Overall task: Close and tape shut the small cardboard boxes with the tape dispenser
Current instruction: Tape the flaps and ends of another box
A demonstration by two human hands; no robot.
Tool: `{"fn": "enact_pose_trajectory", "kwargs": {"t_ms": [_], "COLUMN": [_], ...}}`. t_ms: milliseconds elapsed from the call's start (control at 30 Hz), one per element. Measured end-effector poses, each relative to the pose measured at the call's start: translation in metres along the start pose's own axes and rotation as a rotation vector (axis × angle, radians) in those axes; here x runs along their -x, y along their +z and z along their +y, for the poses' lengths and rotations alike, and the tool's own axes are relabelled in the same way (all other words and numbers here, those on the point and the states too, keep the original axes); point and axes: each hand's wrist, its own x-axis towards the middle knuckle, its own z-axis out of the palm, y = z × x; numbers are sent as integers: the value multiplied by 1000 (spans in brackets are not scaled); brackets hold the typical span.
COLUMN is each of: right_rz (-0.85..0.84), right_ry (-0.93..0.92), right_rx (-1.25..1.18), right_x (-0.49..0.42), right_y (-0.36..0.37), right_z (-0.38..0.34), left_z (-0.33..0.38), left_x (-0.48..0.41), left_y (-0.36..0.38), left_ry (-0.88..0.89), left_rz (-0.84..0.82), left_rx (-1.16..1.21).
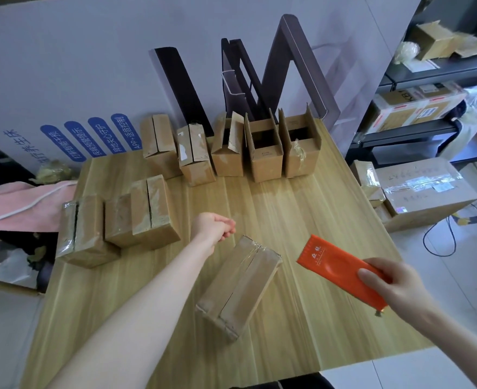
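Two boxes (pixel 265 161) are standing open at the surface's (pixel 302 220) far edge; right hand (pixel 394 284) is pinching the orange dispenser (pixel 335 265) by one end, risking a drop; left hand (pixel 217 226) is hanging slack, empty.

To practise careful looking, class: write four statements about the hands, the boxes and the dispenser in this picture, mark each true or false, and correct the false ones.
1. The right hand holds the orange tape dispenser. True.
2. The left hand grips a box. False: its fingers are loosely curled and hold nothing.
3. Every box in the back row is closed. False: the rightmost box and its neighbour stand open with their flaps up.
4. The box nearest the hands has its flaps closed. True.
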Motion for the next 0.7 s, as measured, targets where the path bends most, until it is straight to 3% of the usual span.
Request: {"fn": "enact_pose_trajectory", "kwargs": {"t_ms": [467, 700], "right_rz": [-67, -27], "right_ry": [82, 2], "right_rx": [559, 763], "right_x": [-25, -42], "right_y": [36, 64], "right_z": [2, -16], "left_z": [-37, -49], "left_x": [-20, -12], "left_y": [30, 51], "left_ry": [-57, -130], "left_rz": [129, 65], "left_rx": [-125, -271]}}
